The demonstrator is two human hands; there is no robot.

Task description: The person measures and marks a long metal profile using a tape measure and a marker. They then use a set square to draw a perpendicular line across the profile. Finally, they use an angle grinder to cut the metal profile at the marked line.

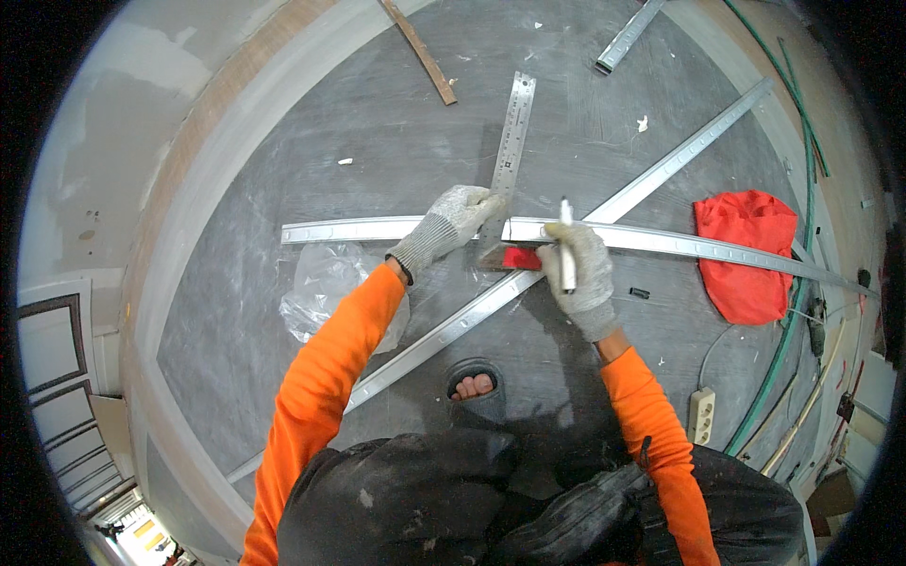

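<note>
Grey floor is carrying everything. Long metal channel is running left to right across the middle; ruler and glove are covering part of it, so can't tell if it's one length or two. Diagonal channel is crossing from near left to far right. Both are looking thin-walled: probably light, stiff over short spans, flexing over long ones, edges likely sharp. Best taken by the sides around mid-length, gloves on. Red bag is lying to the right, looking soft; clear plastic bag is crumpling to the left, just near of the channel. Steel ruler is pointing far from mid-channel; likely light, stiff, smooth enough to be slipping if pinched loosely, so flat grip on the face, close to the channel. Left hand is clamping it there, thumb and fingers together. Right hand is closing around a white marker, dark tip pointing far; fingertips are overlapping the channel, contact unclear. Marker is looking light and rigid; mid-barrel is the place to hold. Red piece is sitting between the hands, kind unclear. Small black piece is lying right of the right hand.
</note>
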